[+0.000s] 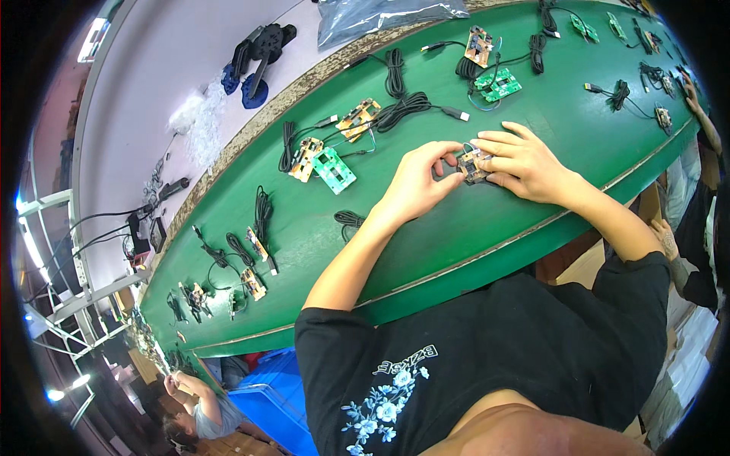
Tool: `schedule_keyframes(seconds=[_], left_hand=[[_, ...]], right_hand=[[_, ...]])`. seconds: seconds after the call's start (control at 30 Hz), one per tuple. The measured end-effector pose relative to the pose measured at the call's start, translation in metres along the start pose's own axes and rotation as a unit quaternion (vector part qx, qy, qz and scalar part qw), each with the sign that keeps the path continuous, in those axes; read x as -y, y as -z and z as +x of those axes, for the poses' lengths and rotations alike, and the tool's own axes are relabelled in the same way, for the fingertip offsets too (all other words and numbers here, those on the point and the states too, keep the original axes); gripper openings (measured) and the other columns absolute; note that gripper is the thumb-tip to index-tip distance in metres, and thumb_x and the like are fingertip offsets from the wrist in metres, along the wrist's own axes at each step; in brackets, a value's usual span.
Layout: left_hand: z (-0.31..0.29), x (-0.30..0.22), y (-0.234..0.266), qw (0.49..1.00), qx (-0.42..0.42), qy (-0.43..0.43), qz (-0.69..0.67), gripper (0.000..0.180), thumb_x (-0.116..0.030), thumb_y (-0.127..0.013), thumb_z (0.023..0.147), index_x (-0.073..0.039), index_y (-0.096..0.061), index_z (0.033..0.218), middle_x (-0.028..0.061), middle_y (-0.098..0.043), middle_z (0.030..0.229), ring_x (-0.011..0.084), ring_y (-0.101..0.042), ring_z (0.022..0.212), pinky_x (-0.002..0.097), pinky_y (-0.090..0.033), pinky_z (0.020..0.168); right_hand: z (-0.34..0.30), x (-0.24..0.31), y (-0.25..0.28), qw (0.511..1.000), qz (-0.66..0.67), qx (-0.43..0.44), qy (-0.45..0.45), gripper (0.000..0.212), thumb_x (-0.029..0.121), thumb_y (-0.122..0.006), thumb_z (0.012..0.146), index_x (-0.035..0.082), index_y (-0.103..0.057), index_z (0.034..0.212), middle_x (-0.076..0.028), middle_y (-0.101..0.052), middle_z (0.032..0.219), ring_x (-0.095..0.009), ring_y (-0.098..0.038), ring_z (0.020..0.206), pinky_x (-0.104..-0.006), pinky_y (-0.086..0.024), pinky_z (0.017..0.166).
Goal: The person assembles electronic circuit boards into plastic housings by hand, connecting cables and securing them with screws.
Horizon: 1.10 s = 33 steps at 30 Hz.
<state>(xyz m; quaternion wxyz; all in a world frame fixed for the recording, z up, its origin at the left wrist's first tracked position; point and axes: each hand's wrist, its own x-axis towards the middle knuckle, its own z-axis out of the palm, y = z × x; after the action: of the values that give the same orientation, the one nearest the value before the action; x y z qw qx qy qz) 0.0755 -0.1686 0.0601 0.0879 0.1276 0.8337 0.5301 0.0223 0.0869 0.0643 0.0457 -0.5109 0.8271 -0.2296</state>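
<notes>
A small brown circuit board (pixel 473 169) with dark parts lies on the green work surface (pixel 426 247), between my two hands. My left hand (pixel 420 181) grips its left edge with thumb and bent fingers. From the right, the fingers of my right hand (pixel 528 167) reach over the board and hold its right side, the index finger stretched out beyond it. My fingers cover part of the board. Beside my left forearm sits a coiled black cable (pixel 348 220), partly hidden by the arm.
Farther left are a green board (pixel 333 170), a tan board (pixel 359 118) and black cables with plugs. Other boards (pixel 498 85) lie beyond my hands. Another person's hand (pixel 690 95) is at the far right. A blue crate (pixel 275 399) stands below the near edge; a person sits at lower left.
</notes>
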Motion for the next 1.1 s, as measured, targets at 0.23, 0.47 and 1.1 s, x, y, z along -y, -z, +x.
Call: schedule_keyframes(seconds=[0.23, 0.47, 1.1], left_hand=[[-0.002, -0.027, -0.022, 0.956, -0.010, -0.081, 0.281, 0.036, -0.021, -0.081, 0.081, -0.003, -0.068, 0.110, 0.0123, -0.060, 0.099, 0.0317, -0.060, 0.091, 0.0432, -0.050, 0.079], [-0.006, -0.036, -0.030, 0.947, -0.041, -0.053, 0.316, 0.043, -0.021, -0.081, 0.080, 0.002, -0.068, 0.113, 0.0116, -0.060, 0.099, 0.0297, -0.059, 0.092, 0.0410, -0.046, 0.079], [-0.002, -0.039, -0.029, 0.932, 0.003, -0.074, 0.356, 0.032, -0.022, -0.081, 0.079, -0.001, -0.070, 0.100, 0.0109, -0.056, 0.095, 0.0291, -0.055, 0.091, 0.0414, -0.042, 0.078]], right_hand=[[-0.002, -0.002, 0.022, 0.986, 0.133, 0.082, -0.055, 0.037, 0.021, -0.064, 0.096, 0.008, -0.063, 0.131, -0.014, -0.049, 0.153, -0.033, -0.044, 0.143, -0.0551, -0.027, 0.120], [-0.012, 0.005, 0.010, 0.995, -0.054, 0.001, -0.081, 0.036, 0.017, -0.065, 0.095, 0.006, -0.064, 0.129, -0.011, -0.057, 0.145, -0.028, -0.050, 0.137, -0.0525, -0.037, 0.113], [0.005, 0.000, 0.012, 0.966, 0.129, -0.019, -0.222, 0.025, 0.018, -0.071, 0.081, 0.005, -0.075, 0.102, -0.006, -0.063, 0.125, -0.026, -0.054, 0.121, -0.0403, -0.036, 0.110]])
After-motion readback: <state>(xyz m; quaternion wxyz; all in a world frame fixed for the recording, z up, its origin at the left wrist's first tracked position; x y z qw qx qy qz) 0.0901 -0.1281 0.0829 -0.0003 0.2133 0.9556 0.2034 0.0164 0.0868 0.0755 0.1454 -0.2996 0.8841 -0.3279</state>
